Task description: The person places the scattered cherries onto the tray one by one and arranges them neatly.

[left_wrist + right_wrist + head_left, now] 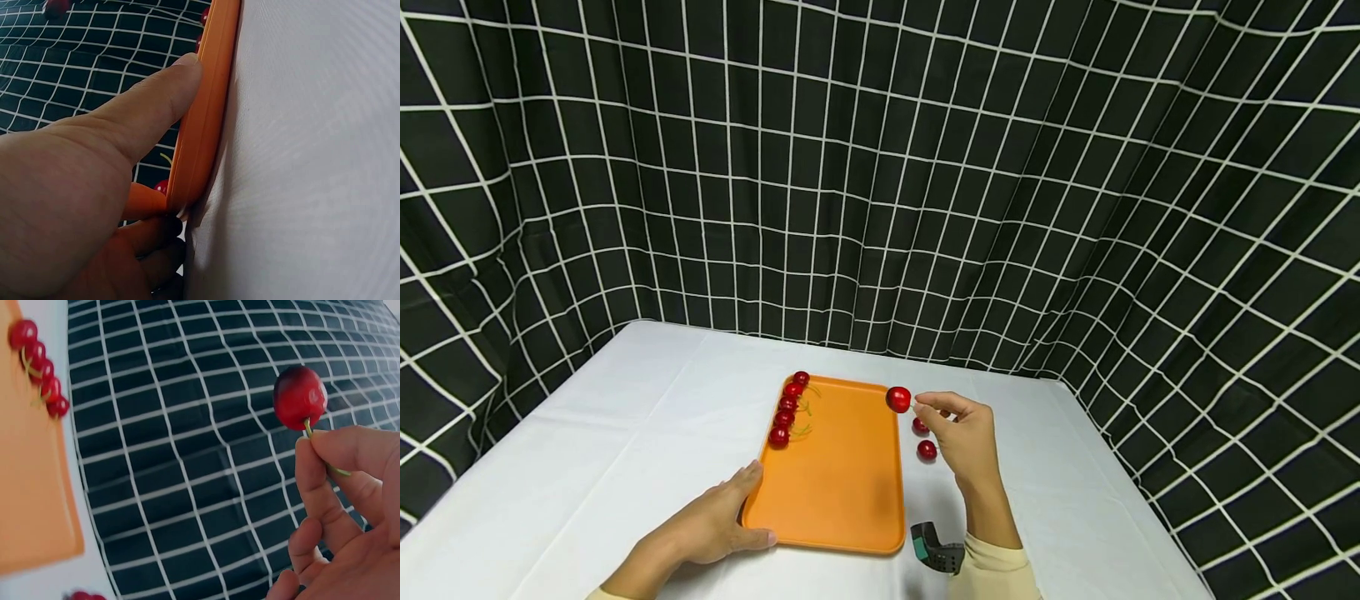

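Note:
By its stem, my right hand (961,435) pinches a red cherry (898,399) between thumb and fingertips. The cherry hangs over the right rim of an orange tray (842,492); the right wrist view shows its green stem (308,427) running between the fingers. My left hand (718,515) holds the tray's near left corner, thumb along the near edge and fingers on the left side. Several cherries (784,417) form a line along the tray's upper left edge, stems pointing inward. Two more, one a whole cherry (927,451) and one partly hidden by my right hand, lie right of the tray.
A white cloth (587,450) covers the table under the tray. Black fabric with a white grid (850,167) hangs behind and along both sides. A dark strap (936,550) with a green patch sits by my right wrist.

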Demonstrator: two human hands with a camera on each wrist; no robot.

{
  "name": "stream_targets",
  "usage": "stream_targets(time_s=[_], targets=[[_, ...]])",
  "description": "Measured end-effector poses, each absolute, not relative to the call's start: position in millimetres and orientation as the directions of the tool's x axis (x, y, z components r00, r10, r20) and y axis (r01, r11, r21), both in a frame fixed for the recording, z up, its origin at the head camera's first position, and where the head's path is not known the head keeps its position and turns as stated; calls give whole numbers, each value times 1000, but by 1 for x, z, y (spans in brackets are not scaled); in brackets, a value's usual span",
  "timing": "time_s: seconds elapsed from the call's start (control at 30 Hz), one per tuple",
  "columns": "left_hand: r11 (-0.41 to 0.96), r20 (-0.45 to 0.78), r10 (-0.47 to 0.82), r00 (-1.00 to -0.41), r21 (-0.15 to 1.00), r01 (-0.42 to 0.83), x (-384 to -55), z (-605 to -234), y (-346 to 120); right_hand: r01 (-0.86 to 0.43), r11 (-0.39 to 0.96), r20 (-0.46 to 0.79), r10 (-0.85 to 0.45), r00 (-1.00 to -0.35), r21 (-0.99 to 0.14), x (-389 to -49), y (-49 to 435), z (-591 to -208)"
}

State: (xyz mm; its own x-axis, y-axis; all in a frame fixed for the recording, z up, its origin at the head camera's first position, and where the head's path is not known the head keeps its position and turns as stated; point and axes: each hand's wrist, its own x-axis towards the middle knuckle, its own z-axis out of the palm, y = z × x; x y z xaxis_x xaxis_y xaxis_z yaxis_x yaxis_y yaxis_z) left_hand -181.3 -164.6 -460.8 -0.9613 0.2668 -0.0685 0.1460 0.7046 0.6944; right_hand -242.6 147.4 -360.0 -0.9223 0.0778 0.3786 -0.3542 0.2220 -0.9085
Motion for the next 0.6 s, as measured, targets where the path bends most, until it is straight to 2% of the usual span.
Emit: stream_targets(time_s=[0.17, 0.6], targets=[[704, -66, 267, -961, 694, 148, -181, -462, -165, -348, 153, 359, 55, -932, -925, -245, 128, -363], [714, -74, 264, -962, 685, 143, -181, -462, -165, -377, 162, 387, 33, -922, -912, -254, 89, -380]])
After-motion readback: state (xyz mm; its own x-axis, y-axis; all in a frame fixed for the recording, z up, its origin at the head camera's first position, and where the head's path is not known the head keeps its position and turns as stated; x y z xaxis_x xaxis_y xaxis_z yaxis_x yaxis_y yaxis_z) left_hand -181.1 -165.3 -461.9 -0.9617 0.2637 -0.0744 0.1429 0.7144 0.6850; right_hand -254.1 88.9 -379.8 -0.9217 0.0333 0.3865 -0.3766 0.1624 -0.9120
